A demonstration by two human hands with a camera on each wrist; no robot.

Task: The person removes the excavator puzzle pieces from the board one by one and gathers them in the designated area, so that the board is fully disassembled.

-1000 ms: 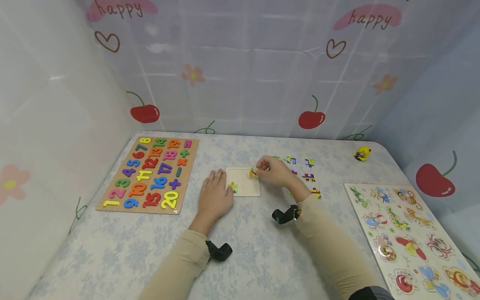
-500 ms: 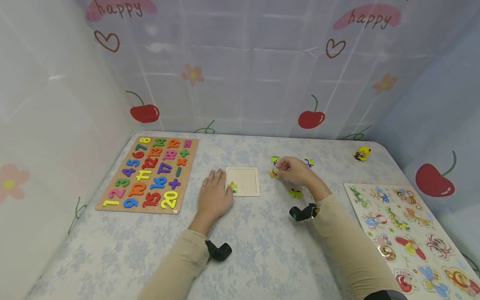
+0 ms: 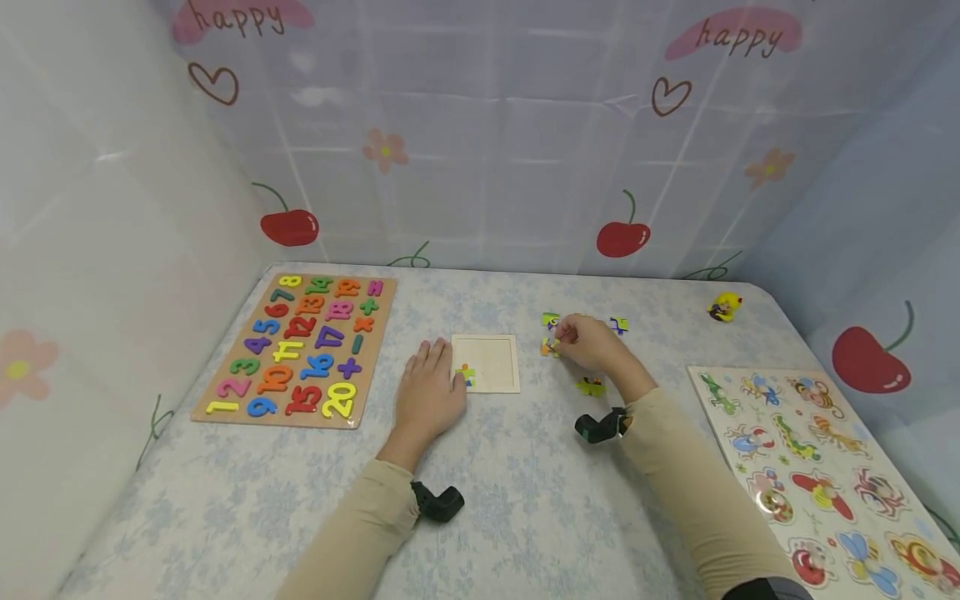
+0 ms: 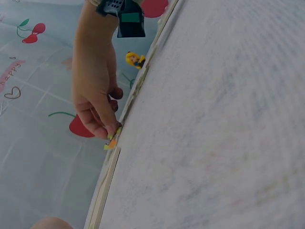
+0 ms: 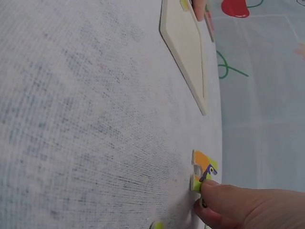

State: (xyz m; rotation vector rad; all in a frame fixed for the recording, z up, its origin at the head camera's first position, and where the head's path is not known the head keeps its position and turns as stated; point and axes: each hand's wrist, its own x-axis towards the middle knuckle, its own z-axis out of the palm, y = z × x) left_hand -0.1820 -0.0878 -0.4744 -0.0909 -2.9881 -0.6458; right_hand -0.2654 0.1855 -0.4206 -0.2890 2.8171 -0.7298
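My left hand (image 3: 431, 392) lies flat with straight fingers along the left side of a small wooden puzzle tray (image 3: 512, 367). One green-and-orange puzzle piece (image 3: 467, 375) sits in the tray's lower left, beside my thumb. To the right of the tray, my right hand (image 3: 596, 343) pinches an orange and yellow-green puzzle piece (image 5: 207, 167) between thumb and fingertips. The right wrist view shows that piece close over the cloth, with part of it covered by the thumb. A green puzzle piece (image 3: 551, 319) lies just behind these fingertips.
More puzzle pieces lie around my right hand, including a green one (image 3: 591, 387) near the wrist and another (image 3: 618, 325) behind. A number board (image 3: 300, 350) is at left, an insect board (image 3: 810, 467) at right. A small yellow-haired figure (image 3: 724, 307) stands at the back right.
My right hand has carried the orange and yellow-green piece from the tray's upper right corner rightward to the other pieces, then barely moved. My left hand has stayed in place.
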